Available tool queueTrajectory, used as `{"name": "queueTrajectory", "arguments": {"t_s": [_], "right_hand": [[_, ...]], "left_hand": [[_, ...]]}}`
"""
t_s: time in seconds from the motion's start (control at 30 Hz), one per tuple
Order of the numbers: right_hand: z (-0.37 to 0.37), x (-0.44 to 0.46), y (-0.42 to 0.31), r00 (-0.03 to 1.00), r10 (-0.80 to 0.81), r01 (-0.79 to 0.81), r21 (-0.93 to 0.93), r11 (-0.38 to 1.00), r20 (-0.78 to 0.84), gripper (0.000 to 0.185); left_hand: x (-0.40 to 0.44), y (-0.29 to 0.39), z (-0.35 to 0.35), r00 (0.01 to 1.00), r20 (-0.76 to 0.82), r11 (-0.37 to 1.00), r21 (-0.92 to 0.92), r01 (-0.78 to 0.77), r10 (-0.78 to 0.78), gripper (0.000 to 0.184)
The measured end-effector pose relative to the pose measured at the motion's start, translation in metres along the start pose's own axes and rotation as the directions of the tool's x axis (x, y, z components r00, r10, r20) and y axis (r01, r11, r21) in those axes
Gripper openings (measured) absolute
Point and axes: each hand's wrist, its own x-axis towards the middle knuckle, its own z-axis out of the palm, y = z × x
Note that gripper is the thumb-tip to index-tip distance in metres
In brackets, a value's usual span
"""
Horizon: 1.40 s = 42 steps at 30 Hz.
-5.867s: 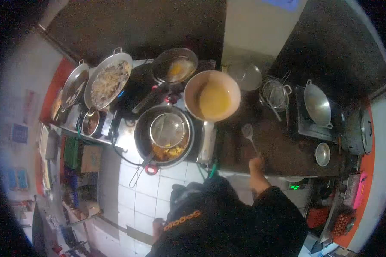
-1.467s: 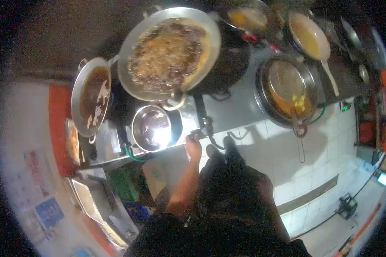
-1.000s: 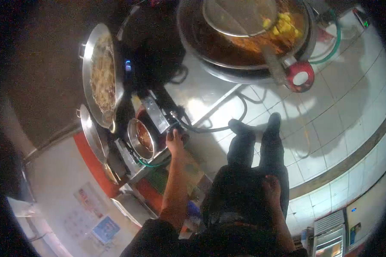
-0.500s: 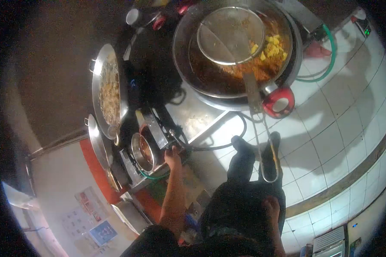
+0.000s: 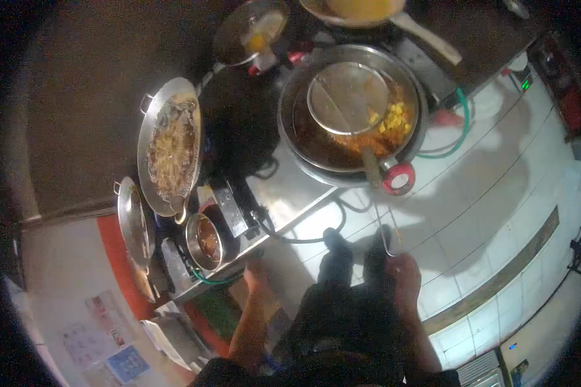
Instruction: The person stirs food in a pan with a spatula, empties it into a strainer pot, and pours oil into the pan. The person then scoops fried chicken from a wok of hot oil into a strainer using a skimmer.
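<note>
A round mesh strainer (image 5: pixel 348 97) lies over a large, deep pan (image 5: pixel 290 138), its long wire handle sticking out past the rim towards me. Inside the pan are orange-brown crumbly food (image 5: pixel 368 147) and yellow pieces (image 5: pixel 397 122). At the end of the strainer handle is my right hand (image 5: pixel 405 277), blurred; it overlaps the loop, and its grip cannot be made out. My left hand (image 5: pixel 255 274) hangs just in front of the stove edge, below a small pot of reddish-brown sauce (image 5: pixel 208 241). Blur hides its fingers, and no object shows in it.
A wide pan of bubbling oil (image 5: pixel 171 145) stands at the left, with another shallow pan (image 5: pixel 132 216) nearer. At the back are a small pan (image 5: pixel 252 35) and a pan with a pale handle (image 5: pixel 426 37). A black hose (image 5: pixel 297 240) loops beside the stove (image 5: pixel 290 187).
My left hand has come away from the stove front, back towards me. My right hand has risen from my lap to the strainer handle's end. The view has shifted, showing more pans behind.
</note>
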Motion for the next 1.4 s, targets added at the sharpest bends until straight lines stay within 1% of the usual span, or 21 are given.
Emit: {"name": "queueTrajectory", "arguments": {"t_s": [0.03,0.07,0.1,0.17,0.2,0.27,0.3,0.37,0.4,0.53,0.73,0.8,0.9,0.93,1.0,1.1,1.2,1.23,1.27,1.33,1.4], "right_hand": [[0.009,0.018,-0.021,0.996,-0.044,0.05,-0.076,0.996,0.073,0.037],[0.023,0.031,-0.047,0.985,0.029,-0.065,0.211,0.975,0.169,0.04],[0.04,0.041,-0.074,0.956,0.076,-0.206,0.462,0.863,0.283,0.042],[0.071,0.044,-0.13,0.867,0.161,-0.365,0.38,0.85,0.472,0.041],[0.079,0.052,-0.139,0.87,0.149,-0.346,0.367,0.864,0.47,0.041],[0.094,0.077,-0.129,0.877,0.182,-0.319,0.256,0.912,0.445,0.031],[0.097,0.086,-0.126,0.882,0.165,-0.298,0.25,0.921,0.442,0.031],[0.1,0.091,-0.126,0.861,0.185,-0.257,0.093,0.962,0.474,0.019],[0.111,0.072,-0.137,0.884,0.169,-0.237,0.107,0.966,0.437,0.013],[0.119,0.02,-0.148,0.936,0.144,-0.151,-0.001,0.989,0.322,0.009],[0.126,-0.088,-0.126,0.979,0.083,-0.056,-0.145,0.988,0.187,0.006],[0.154,-0.138,-0.141,0.921,0.092,-0.011,-0.21,0.978,0.378,0.007],[0.206,-0.167,-0.148,0.859,0.158,-0.065,-0.203,0.977,0.486,0.015],[0.229,-0.169,-0.147,0.856,0.149,-0.049,-0.208,0.977,0.496,0.015],[0.28,-0.155,-0.147,0.928,0.064,0.015,-0.209,0.978,0.366,0.023],[0.355,-0.084,-0.155,0.844,-0.036,0.305,-0.424,0.853,0.534,0.021],[0.438,-0.025,-0.158,0.859,-0.184,0.463,-0.572,0.677,0.478,0.02],[0.46,-0.012,-0.161,0.845,-0.221,0.51,-0.609,0.607,0.488,0.019],[0.479,-0.005,-0.165,0.84,-0.22,0.517,-0.608,0.603,0.495,0.019],[0.508,0.006,-0.168,0.847,-0.2,0.532,-0.79,0.304,0.493,0.016],[0.521,0.024,-0.157,0.854,-0.141,0.516,-0.781,0.352,0.5,0.014]], "left_hand": [[-0.017,-0.015,-0.011,0.996,0.021,0.976,0.205,0.076,-0.082,0.024],[-0.038,-0.03,-0.026,0.997,0.016,0.983,0.17,0.074,-0.078,0.024],[-0.059,-0.049,-0.041,0.966,0.242,0.994,0.083,0.07,-0.088,0.023],[-0.095,-0.08,-0.066,0.758,0.652,0.992,-0.077,0.1,-0.026,0.031],[-0.115,-0.098,-0.075,0.723,0.691,0.998,-0.033,0.045,-0.01,0.03],[-0.146,-0.13,-0.089,0.776,0.627,0.984,0.17,-0.057,-0.064,0.03],[-0.16,-0.145,-0.098,0.793,0.601,0.976,0.216,-0.039,-0.101,0.029],[-0.179,-0.17,-0.115,0.811,0.562,0.96,0.279,-0.003,-0.161,0.029],[-0.186,-0.181,-0.123,0.818,0.545,0.955,0.296,0.018,-0.185,0.028],[-0.185,-0.214,-0.139,0.832,0.508,0.951,0.302,0.072,-0.224,0.027],[-0.131,-0.231,-0.14,0.868,0.459,0.963,0.26,0.071,-0.188,0.025],[-0.106,-0.228,-0.137,0.885,0.432,0.965,0.252,0.066,-0.173,0.025],[-0.068,-0.224,-0.133,0.899,0.408,0.969,0.239,0.065,-0.161,0.024],[-0.058,-0.226,-0.132,0.902,0.403,0.97,0.234,0.06,-0.153,0.024],[-0.04,-0.23,-0.131,0.906,0.398,0.97,0.239,0.049,-0.144,0.023],[-0.023,-0.25,-0.125,0.915,0.38,0.957,0.29,0.02,-0.134,0.023],[-0.014,-0.281,-0.129,0.954,0.301,0.978,0.194,-0.073,0.011,0.021],[-0.012,-0.289,-0.132,0.964,0.228,0.982,0.102,-0.16,0.134,0.021],[-0.019,-0.292,-0.134,0.966,0.22,0.983,0.097,-0.157,0.132,0.021],[-0.037,-0.293,-0.145,0.973,0.225,0.997,0.062,0.044,-0.057,0.021],[-0.061,-0.296,-0.15,0.957,0.218,0.981,0.012,0.195,-0.193,0.021]]}}
